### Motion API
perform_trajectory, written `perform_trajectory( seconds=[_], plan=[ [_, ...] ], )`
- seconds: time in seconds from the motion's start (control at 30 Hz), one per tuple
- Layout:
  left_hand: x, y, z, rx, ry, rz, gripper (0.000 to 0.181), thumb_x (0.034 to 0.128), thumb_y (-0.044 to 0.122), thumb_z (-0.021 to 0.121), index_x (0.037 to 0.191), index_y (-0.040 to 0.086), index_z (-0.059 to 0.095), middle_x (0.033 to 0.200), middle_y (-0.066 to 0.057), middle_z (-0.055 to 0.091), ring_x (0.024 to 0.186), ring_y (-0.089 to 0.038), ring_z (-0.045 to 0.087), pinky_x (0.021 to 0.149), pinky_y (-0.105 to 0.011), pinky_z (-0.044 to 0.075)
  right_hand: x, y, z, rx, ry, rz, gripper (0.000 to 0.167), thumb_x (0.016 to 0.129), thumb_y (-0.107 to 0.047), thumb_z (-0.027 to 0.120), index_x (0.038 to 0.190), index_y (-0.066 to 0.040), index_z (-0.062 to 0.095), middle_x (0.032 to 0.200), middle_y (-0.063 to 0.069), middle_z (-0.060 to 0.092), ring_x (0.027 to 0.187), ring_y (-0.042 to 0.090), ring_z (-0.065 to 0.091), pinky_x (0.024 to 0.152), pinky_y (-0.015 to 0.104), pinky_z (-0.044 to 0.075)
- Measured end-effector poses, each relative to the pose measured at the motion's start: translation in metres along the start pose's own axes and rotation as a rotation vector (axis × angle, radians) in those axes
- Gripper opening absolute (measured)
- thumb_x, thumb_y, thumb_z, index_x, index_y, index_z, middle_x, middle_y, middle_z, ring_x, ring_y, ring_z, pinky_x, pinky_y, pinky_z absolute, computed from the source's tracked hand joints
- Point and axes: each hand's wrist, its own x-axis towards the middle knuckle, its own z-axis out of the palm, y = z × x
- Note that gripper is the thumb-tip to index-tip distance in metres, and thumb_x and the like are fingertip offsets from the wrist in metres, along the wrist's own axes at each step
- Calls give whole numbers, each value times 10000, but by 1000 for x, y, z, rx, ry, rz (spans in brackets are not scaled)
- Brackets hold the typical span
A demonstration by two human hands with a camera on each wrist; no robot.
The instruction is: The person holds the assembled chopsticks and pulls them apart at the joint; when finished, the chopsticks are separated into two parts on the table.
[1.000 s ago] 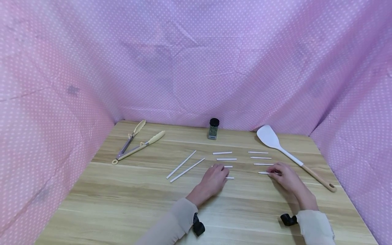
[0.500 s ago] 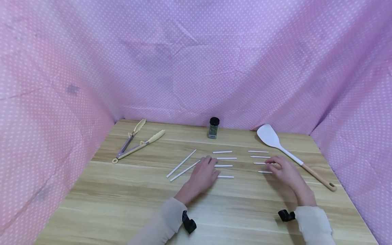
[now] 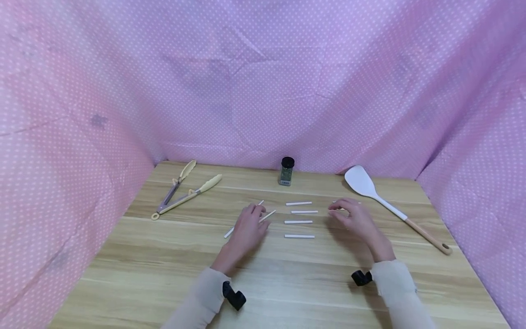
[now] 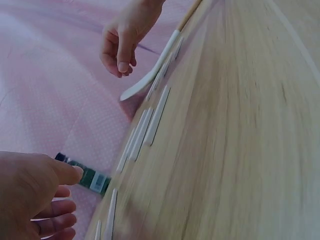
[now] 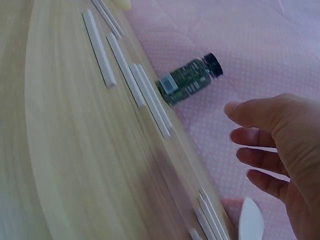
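My left hand (image 3: 246,228) hovers over two long white sticks (image 3: 268,215) that lie slanted and are partly covered by it. In the left wrist view its fingers (image 4: 57,220) are loosely bent and hold nothing. To the right, several short white sticks (image 3: 299,236) lie in a column, roughly parallel. My right hand (image 3: 357,224) is held above the table beyond that column, its fingers (image 5: 260,157) relaxed with nothing between them. Beneath it are several thin white sticks with narrowed ends (image 5: 210,215), mostly hidden from the head view.
Tongs (image 3: 181,196) with cream tips lie spread at the back left. A small spice jar (image 3: 286,172) with a black lid stands at the back middle. A white spatula (image 3: 359,182) with a wooden handle lies at the right. Pink dotted cloth (image 3: 263,91) surrounds the table (image 3: 123,274).
My left hand has moved left, from the short sticks to over the long ones. My right hand has lifted off the nearest thin stick and moved left and farther back.
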Motion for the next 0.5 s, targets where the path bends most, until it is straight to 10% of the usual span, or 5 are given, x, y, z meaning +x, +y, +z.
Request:
perform_trajectory(
  seconds=[0.5],
  plan=[
    [-18,-31,-11,-20,45,-81,262,847,152,709,1062,41,608,1009,-73,588,939,-236,556,831,-386,488,44,-36,48,133,-166,-8,171,856,-198,716,1004,-114,700,980,-18,660,973,177,610,876,398,488]
  ],
)
